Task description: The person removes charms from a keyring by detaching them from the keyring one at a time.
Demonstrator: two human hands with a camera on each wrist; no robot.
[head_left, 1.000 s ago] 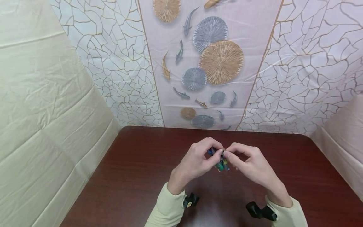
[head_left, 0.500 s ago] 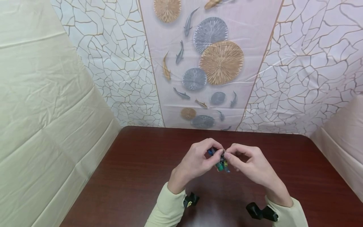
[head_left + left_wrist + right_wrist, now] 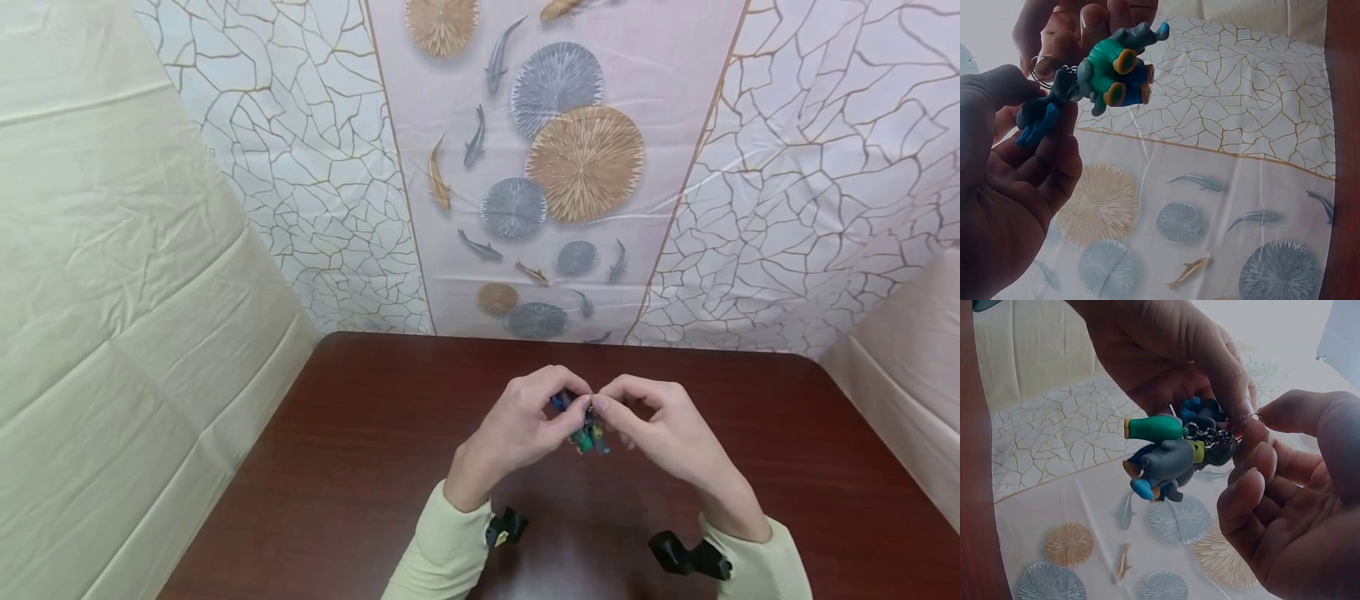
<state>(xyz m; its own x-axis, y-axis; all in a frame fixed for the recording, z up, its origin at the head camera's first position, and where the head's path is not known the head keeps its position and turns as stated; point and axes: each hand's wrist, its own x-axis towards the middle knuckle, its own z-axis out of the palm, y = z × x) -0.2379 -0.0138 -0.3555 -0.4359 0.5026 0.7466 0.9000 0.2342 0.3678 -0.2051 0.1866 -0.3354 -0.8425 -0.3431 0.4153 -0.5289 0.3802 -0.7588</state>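
Note:
Both hands meet over the table around a keychain with several small rubbery figures on short metal chains. One figure [image 3: 1105, 59] has a green body with orange feet; a grey one [image 3: 1172, 461] has a yellow-green neck and a blue tip. A black-and-blue figure [image 3: 1040, 122] lies against the left hand's fingers. The left hand [image 3: 517, 425] pinches the keychain near its metal ring [image 3: 1256, 416]. From the other side, the right hand [image 3: 667, 429] pinches that ring between thumb and fingertip. The fingertips nearly meet there and partly hide the ring.
A dark reddish-brown table [image 3: 375, 450] lies under the hands. Behind it hangs a patterned cloth [image 3: 540, 250] with fish and round motifs. Pale fabric [image 3: 150, 292] stands along the left side and more along the right. Black camera mounts [image 3: 506, 528] sit on both wrists.
The hands stay in nearly the same place. The right fingers and thumb shift slightly at the ring, and the hanging figures sway a little.

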